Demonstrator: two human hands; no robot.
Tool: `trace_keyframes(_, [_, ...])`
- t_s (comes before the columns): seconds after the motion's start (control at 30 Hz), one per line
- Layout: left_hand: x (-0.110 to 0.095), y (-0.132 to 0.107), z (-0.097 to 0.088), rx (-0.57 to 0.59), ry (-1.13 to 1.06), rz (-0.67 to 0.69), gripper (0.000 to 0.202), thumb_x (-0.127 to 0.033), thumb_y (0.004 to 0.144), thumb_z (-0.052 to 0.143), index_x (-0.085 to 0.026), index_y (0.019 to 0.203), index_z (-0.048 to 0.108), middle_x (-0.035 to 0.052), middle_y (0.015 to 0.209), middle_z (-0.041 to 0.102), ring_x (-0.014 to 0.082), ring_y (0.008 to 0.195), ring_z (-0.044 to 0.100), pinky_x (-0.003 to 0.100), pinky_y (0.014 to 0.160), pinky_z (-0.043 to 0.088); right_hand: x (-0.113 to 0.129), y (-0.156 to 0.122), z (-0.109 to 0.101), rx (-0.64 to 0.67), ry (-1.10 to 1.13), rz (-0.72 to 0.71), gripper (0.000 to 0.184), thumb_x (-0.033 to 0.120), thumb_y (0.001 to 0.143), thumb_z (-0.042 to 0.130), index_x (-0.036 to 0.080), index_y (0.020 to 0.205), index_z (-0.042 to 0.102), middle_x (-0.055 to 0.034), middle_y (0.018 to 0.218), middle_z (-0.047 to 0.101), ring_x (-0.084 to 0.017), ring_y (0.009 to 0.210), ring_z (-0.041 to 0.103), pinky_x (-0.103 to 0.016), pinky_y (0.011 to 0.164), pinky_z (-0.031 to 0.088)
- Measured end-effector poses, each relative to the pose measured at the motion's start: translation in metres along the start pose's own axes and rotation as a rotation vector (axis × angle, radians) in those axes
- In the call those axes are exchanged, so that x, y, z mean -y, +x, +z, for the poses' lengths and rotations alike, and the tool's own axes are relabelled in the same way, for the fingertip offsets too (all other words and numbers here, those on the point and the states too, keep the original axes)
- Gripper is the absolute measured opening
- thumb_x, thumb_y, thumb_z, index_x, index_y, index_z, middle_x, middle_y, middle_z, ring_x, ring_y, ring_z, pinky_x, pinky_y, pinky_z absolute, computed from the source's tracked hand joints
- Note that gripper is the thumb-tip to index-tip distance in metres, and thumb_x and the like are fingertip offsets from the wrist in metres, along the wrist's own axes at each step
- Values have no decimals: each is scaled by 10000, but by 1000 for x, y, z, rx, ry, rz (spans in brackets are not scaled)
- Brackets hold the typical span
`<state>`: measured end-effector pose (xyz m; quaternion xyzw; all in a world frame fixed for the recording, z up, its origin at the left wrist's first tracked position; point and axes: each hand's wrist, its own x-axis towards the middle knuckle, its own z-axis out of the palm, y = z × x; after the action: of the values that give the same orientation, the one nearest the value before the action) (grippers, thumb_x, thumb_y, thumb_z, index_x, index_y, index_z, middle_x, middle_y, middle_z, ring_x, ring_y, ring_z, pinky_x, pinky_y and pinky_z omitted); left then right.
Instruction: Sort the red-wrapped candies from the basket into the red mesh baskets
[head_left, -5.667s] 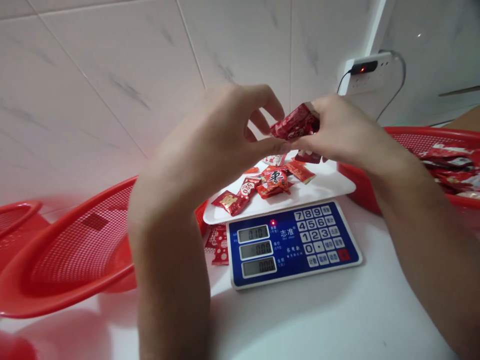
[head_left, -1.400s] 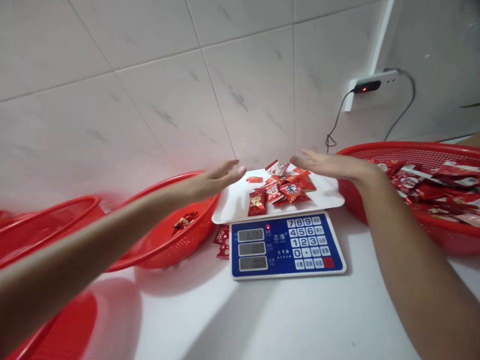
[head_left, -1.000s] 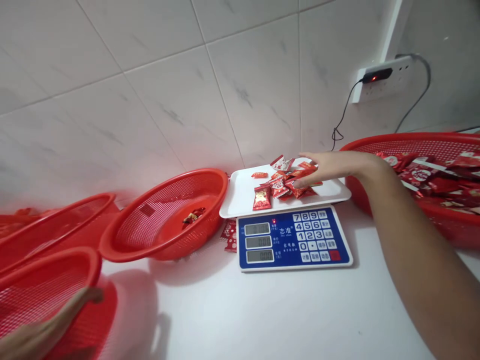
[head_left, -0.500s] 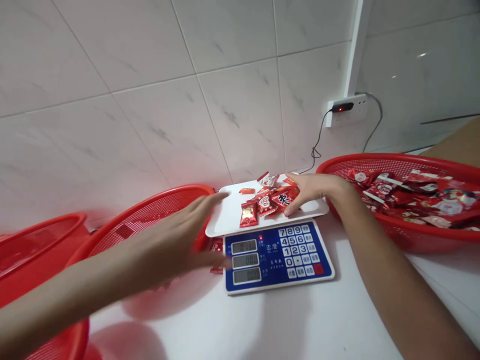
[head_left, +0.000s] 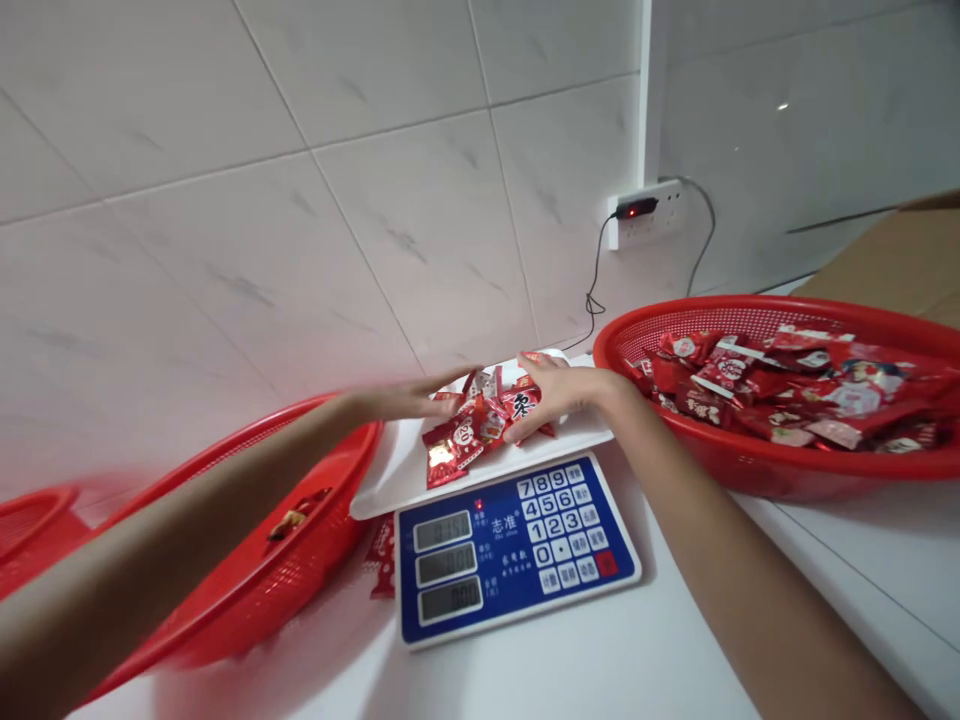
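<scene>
A small heap of red wrapped candies [head_left: 480,424] lies on the white tray [head_left: 390,470] of a blue digital scale [head_left: 510,560]. My left hand [head_left: 412,397] reaches in from the left with its fingers stretched out, at the heap's far left side; its fingertips are partly blurred. From the right, my right hand [head_left: 553,393] curves its thumb and fingers around the right end of the heap, gripping candies there. Some candies under that hand are hidden. The scale's displays are lit, their digits hard to read.
A red basket [head_left: 705,310] full of red packets [head_left: 795,385] stands at the right. At the left is another red basket [head_left: 315,520] with a few packets inside. Red packets [head_left: 384,560] lie beside the scale. A socket strip [head_left: 649,215] with a plug and cable is on the tiled wall.
My left hand has moved from over the scale's front left corner to the left of the candies. The candies sit closer together. The whole view has shifted, moving the scale leftward and down.
</scene>
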<state>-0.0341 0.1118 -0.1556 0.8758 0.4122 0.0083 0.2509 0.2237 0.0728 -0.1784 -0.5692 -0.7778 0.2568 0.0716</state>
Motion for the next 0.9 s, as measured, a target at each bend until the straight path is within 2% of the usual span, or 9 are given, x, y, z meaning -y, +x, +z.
trace_keyframes(0.07, [4,-14,11,-1,-37,-5,1279,-847,663,641,-188,1610,90,205,1643,234,426,1490,272,572,1184,295,-3,6,4,17,45,-75,1442,710,545,822,170,1636,49,-133,1673,102,-366,1528,148,-496,1216,269])
trace_keyframes(0.13, [1,-15,27,-45,-74,21,1407,-792,620,731,-154,1604,-47,242,1661,115,433,1513,197,591,1207,235,-4,9,5,54,120,-202,1315,664,591,819,150,1623,187,-151,1604,333,-352,1444,359,-454,1175,351])
trace_keyframes(0.2, [-6,-7,43,-114,-108,74,1465,-758,577,780,-145,1596,-74,245,1666,58,426,1530,129,581,1233,173,-3,9,5,106,214,-342,1086,593,675,794,158,1563,343,-141,1450,544,-318,1290,538,-423,1101,432])
trace_keyframes(0.27, [-14,3,53,-190,-138,119,1464,-712,543,825,-161,1597,-28,231,1663,66,424,1539,53,581,1246,116,0,7,4,150,276,-425,899,522,743,763,153,1492,432,-128,1345,623,-286,1197,602,-390,1052,465])
trace_keyframes(0.33, [-21,9,59,-250,-165,145,1423,-631,516,876,-176,1592,63,232,1643,125,434,1534,61,588,1243,116,4,5,5,151,310,-447,804,466,778,742,124,1449,463,-135,1368,601,-271,1228,577,-357,1054,457])
trace_keyframes(0.47, [-27,11,65,-347,-242,171,1133,-500,601,860,-160,1506,270,231,1511,384,387,1414,391,544,1194,294,11,2,9,172,377,-416,645,391,822,703,89,1361,517,-154,1353,600,-256,1211,579,-333,1009,477])
trace_keyframes(0.63, [-25,11,68,-414,-313,165,772,-373,606,808,-169,1268,469,143,1275,612,299,1172,603,430,1034,473,29,-4,16,98,291,-338,422,413,894,613,142,1218,617,-122,1158,686,-243,1050,645,-340,920,506])
trace_keyframes(0.77, [-30,12,68,-499,-275,111,552,-348,657,767,-198,1134,532,85,1133,675,269,1008,646,418,919,493,39,-8,16,-118,-15,-124,529,555,858,635,175,1226,646,-173,1374,544,-327,1149,589,-412,943,482])
trace_keyframes(0.9, [-40,11,71,-575,-240,91,376,-267,652,775,-208,964,574,24,951,694,230,868,629,366,825,475,36,-12,10,-55,-45,-118,600,630,829,637,228,1275,633,-121,1332,591,-297,1110,622,-378,926,485])
